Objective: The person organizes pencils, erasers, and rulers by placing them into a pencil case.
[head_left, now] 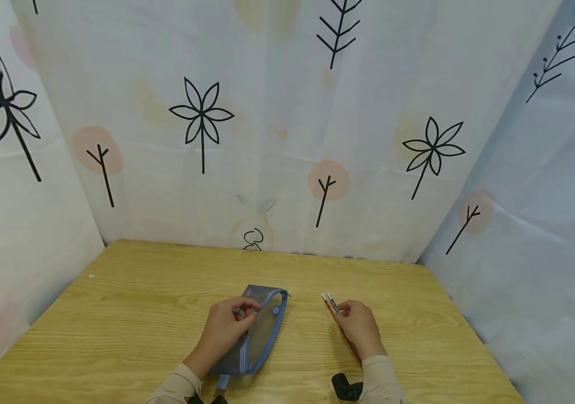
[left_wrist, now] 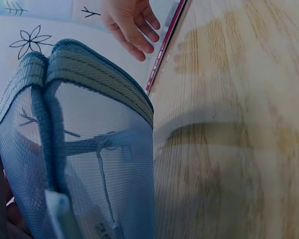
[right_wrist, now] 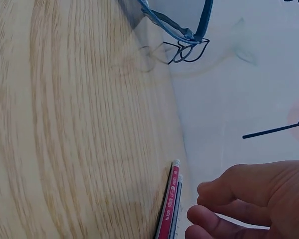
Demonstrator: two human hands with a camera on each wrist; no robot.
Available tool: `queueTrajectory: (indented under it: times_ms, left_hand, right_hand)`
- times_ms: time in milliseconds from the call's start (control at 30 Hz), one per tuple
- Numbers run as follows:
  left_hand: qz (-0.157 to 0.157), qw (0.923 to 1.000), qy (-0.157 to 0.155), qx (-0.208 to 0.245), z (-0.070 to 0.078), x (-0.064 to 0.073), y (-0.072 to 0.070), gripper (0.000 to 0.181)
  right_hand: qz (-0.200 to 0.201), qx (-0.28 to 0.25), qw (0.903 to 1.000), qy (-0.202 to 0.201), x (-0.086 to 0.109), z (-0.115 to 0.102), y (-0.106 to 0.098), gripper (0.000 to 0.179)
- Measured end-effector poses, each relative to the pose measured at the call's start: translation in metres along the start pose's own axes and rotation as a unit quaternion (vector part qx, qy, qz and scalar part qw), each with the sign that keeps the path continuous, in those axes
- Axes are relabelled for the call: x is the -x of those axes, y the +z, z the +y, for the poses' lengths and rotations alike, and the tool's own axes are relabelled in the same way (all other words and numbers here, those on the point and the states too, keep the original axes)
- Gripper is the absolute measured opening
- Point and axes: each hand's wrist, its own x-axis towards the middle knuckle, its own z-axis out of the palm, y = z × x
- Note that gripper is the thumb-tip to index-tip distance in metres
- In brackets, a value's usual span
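A blue mesh zip pouch (head_left: 266, 331) lies on the table at the front middle, its zipped mouth gaping to the right. My left hand (head_left: 229, 325) pinches the pouch's upper edge between thumb and fingers. In the left wrist view the mesh and zip band (left_wrist: 102, 74) fill the left side. To the right, two pencils, one red (right_wrist: 170, 209) and one dark (right_wrist: 178, 204), lie side by side on the table. My right hand (head_left: 360, 328) is over and beside them with loosely bent fingers; the right wrist view shows a gap between fingertips and pencils.
The wooden table (head_left: 141, 314) is enclosed by white patterned cloth (head_left: 267, 185) at the back and both sides. A black wrist device (head_left: 346, 387) sits by the right sleeve. A small white scrap (head_left: 91, 275) lies near the table's left edge.
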Motion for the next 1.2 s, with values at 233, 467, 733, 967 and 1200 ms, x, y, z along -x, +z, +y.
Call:
queueTrajectory:
  times_ms: [233, 467, 733, 967, 1200]
  left_hand:
    - [0.002, 1.0, -0.003, 0.002, 0.001, 0.001, -0.002, 0.014]
    - [0.004, 1.0, 0.001, 0.007, 0.002, 0.0, -0.003, 0.014]
    - [0.0, 0.9999, -0.003, 0.013, 0.002, 0.0, -0.004, 0.013]
    - [-0.002, 0.9999, -0.002, 0.014, 0.001, 0.0, -0.005, 0.013]
    - [-0.001, 0.9999, -0.003, 0.012, 0.001, 0.0, -0.005, 0.013]
  right_hand:
    - [0.01, 0.022, 0.9997, 0.007, 0.0, 0.002, 0.001, 0.025]
    - [0.008, 0.024, 0.9997, -0.001, 0.0, 0.004, 0.003, 0.023]
    - [0.009, 0.035, 0.9993, 0.002, 0.002, 0.002, 0.006, 0.023]
    - [0.024, 0.042, 0.9988, -0.008, 0.002, 0.004, 0.009, 0.017]
    - [0.038, 0.054, 0.9975, -0.026, 0.002, 0.004, 0.012, 0.012]
